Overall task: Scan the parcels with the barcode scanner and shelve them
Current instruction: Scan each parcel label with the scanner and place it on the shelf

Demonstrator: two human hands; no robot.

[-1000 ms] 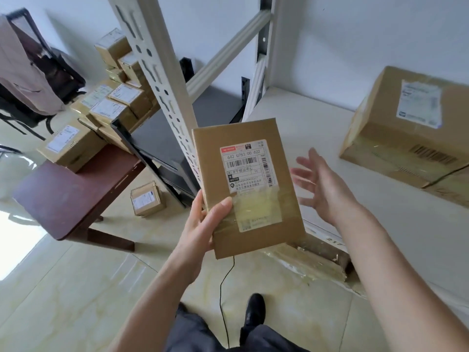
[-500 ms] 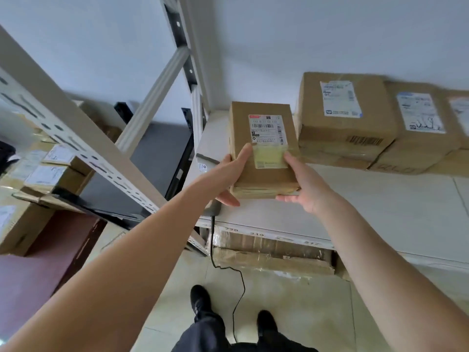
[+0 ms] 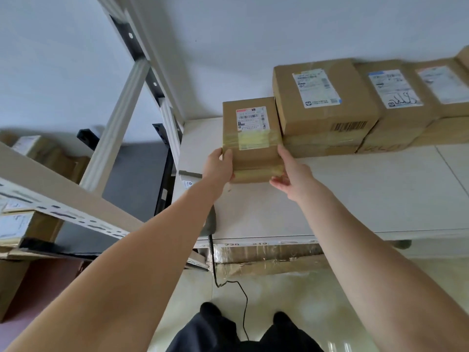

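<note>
We can't read the label [image 3: 250,118] on the held parcel [image 3: 251,138], print too small. Barcode scanner [image 3: 211,221] mostly hidden behind the left forearm; only a grey stub and its cable [image 3: 238,288] show at the near shelf [image 3: 355,194] edge. Right hand [image 3: 291,174] fingertips tucked behind the parcel's right side; can't tell if it rests on the shelf. Far-right box [image 3: 446,90] cut by the frame edge, label smeared. Left-side boxes [image 3: 30,148] blurred, partly behind the rack upright [image 3: 63,196]. Shelf-edge numbers unreadable.

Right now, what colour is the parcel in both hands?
Brown cardboard parcel with a white label, seen from the head view.
</note>
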